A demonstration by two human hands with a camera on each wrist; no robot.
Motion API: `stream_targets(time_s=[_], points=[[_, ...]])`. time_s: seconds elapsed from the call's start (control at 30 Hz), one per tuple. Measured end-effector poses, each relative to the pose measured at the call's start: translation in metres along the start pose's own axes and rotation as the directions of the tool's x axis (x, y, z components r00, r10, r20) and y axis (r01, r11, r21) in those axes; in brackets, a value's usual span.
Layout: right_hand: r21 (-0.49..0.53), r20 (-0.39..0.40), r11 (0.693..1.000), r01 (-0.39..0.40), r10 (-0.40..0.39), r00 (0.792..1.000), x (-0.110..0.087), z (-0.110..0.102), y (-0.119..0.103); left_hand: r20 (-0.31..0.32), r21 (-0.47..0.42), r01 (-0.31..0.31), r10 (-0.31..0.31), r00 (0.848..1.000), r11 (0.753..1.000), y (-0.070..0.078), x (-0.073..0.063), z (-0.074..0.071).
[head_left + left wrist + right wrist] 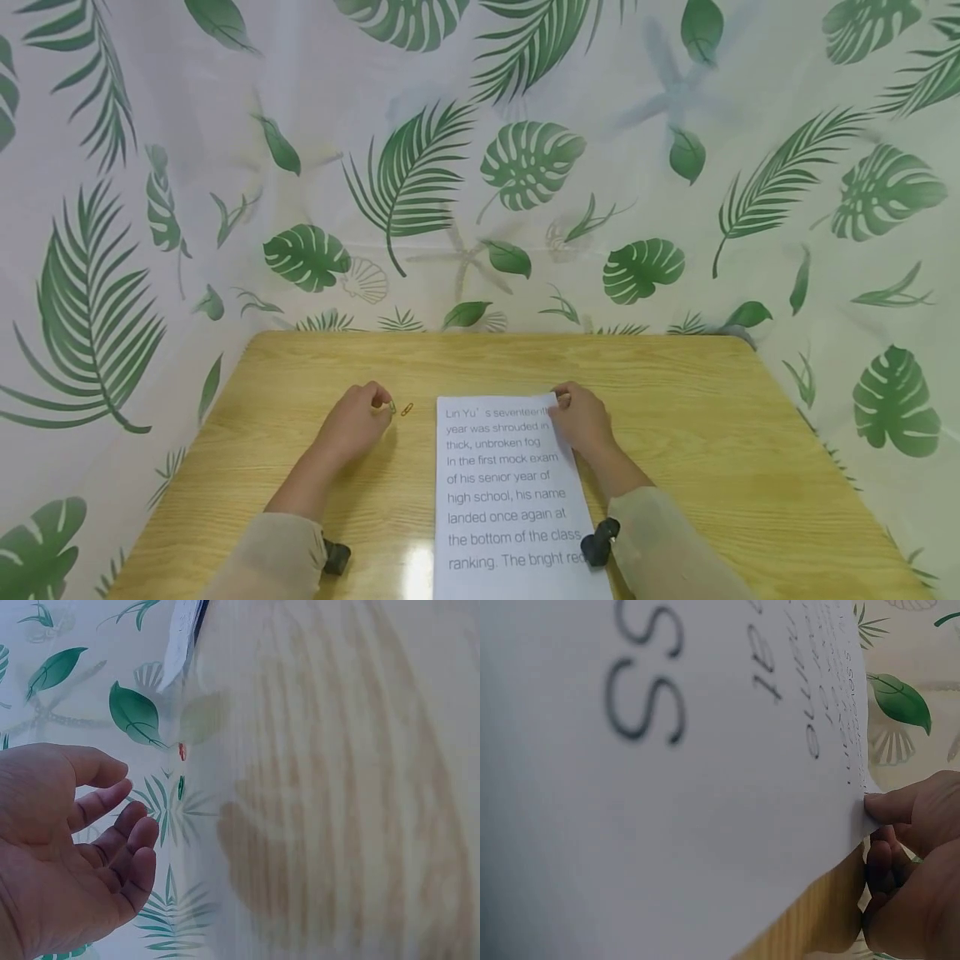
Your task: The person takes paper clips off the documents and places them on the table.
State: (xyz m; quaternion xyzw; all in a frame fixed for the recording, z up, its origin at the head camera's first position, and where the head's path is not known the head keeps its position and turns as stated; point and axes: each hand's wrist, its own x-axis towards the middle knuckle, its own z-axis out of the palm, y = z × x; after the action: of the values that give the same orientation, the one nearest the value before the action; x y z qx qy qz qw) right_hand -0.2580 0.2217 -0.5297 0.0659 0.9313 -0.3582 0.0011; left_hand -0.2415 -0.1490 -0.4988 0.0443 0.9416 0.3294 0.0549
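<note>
White paper sheets [502, 500] with large printed English text lie on the table. My right hand [585, 421] pinches their top right corner, thumb on the printed face and fingers underneath, as the right wrist view shows. To the left of the paper are two small paper clips, a green one [392, 407] and an orange-red one [407, 409]. My left hand [360, 421] is just left of the green clip. In the left wrist view its fingers [139, 851] bend loosely, with a gap between them and the clips.
The wood-grain table [697, 433] has rounded far corners. A white curtain [555, 275] with green leaf prints hangs behind it and along both sides. Small black devices sit at both wrists, the right one [600, 543] over the paper's right edge.
</note>
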Motion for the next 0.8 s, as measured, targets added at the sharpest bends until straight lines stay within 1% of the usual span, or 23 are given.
stream_targets(time_s=[0.07,0.23,0.4,0.5,0.57,0.67,0.73,0.8], points=[[-0.029,-0.006,1.000,0.009,-0.009,1.000,0.000,0.000,0.001,0.001,-0.001,-0.001,0.001,1.000,1.000,-0.001,0.000,0.001],[-0.057,-0.012,0.998,0.005,-0.006,1.000,0.001,-0.001,0.003,0.003,-0.005,0.005,-0.005,1.000,1.000,-0.003,-0.001,0.003],[-0.077,0.030,0.997,0.009,-0.007,1.000,0.001,-0.004,0.001,-0.002,-0.007,-0.005,0.005,1.000,1.000,-0.002,-0.002,0.004],[-0.063,0.059,0.998,-0.003,0.007,0.998,0.000,-0.010,-0.004,-0.006,-0.007,-0.007,0.007,1.000,1.000,0.000,-0.002,0.005],[-0.043,0.096,0.999,-0.016,0.020,0.995,0.000,-0.018,-0.008,-0.009,-0.002,-0.009,0.009,1.000,1.000,0.003,-0.002,0.005],[-0.063,0.179,0.998,-0.008,0.019,0.984,-0.004,-0.035,-0.018,-0.032,0.031,-0.019,0.020,0.999,0.999,0.008,-0.003,0.004],[-0.085,0.238,0.996,0.017,0.004,0.971,-0.007,-0.047,-0.025,-0.065,0.066,-0.030,0.035,0.997,0.997,0.013,-0.004,0.004],[-0.123,0.265,0.990,0.071,-0.036,0.964,-0.013,-0.059,-0.032,-0.103,0.104,-0.046,0.057,0.993,0.993,0.019,-0.005,0.003]])
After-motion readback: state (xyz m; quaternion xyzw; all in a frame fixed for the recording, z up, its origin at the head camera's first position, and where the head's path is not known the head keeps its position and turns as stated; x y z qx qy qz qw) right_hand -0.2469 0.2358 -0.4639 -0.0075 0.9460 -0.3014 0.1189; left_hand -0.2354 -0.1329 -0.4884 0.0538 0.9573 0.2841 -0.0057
